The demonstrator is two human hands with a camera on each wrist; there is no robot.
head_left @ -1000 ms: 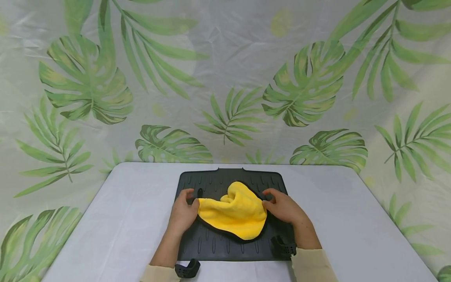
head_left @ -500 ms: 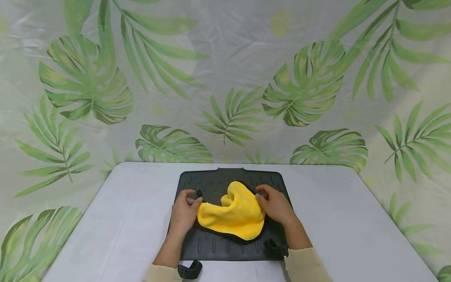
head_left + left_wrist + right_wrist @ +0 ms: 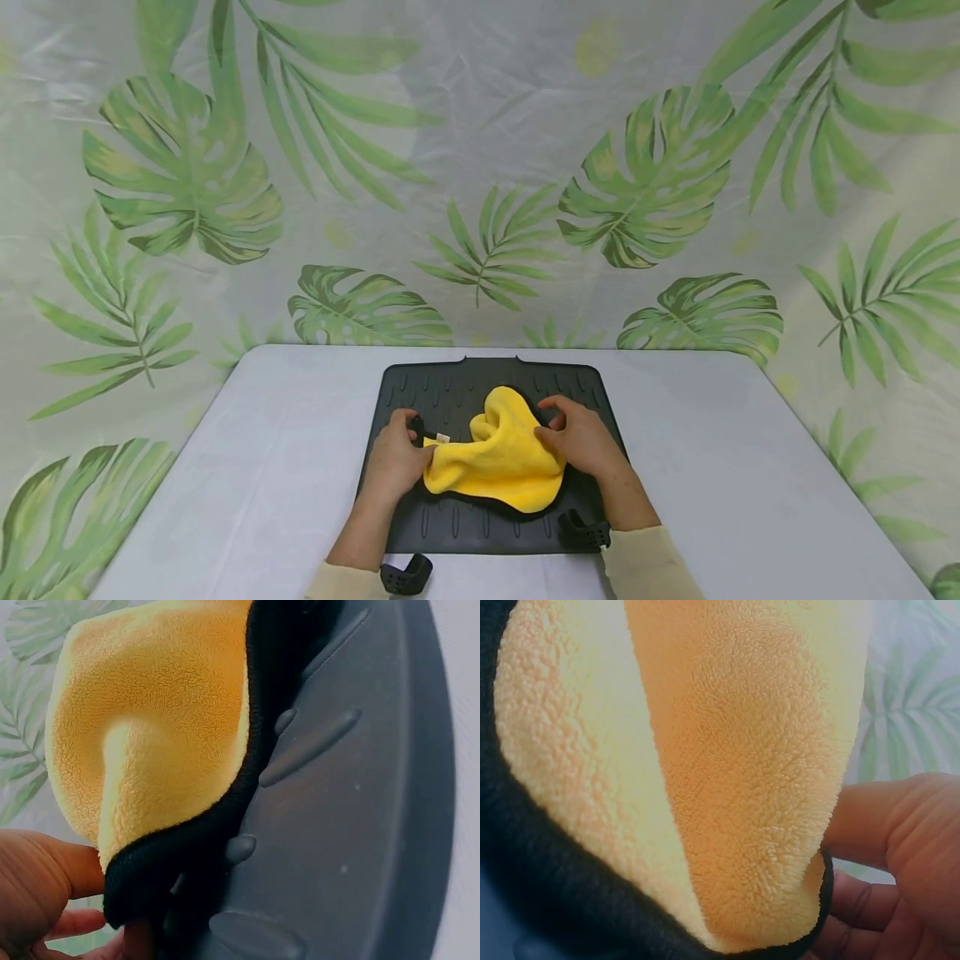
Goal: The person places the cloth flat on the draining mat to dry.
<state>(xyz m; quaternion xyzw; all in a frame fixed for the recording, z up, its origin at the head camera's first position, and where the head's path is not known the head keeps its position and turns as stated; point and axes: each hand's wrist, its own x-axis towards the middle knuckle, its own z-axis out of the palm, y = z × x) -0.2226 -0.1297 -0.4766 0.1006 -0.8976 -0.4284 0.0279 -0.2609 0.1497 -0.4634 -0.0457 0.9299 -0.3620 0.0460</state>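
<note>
A fluffy yellow towel (image 3: 498, 471) with a dark edging lies bunched, its upper part folded over into a curl. My left hand (image 3: 397, 454) pinches its left end, thumb on the yellow side and fingers beneath, as the left wrist view shows. Beside those fingers are a small white label (image 3: 443, 437) and a short black loop (image 3: 417, 427). At the opposite side, my right hand (image 3: 581, 433) holds the right edge between thumb and fingers. In the right wrist view, the right thumb (image 3: 862, 829) rests against the yellow pile, with the other fingers partly behind the edging.
Under the towel is a dark ribbed mat (image 3: 442, 533) with a raised rim. It lies on a white table (image 3: 300, 433). A leaf-patterned curtain (image 3: 495, 167) hangs behind the table. Black wrist straps (image 3: 405, 575) sit near both sleeves.
My right hand has shifted left along the towel's edge. The left hand has moved slightly down and right, and the white label now shows beside it.
</note>
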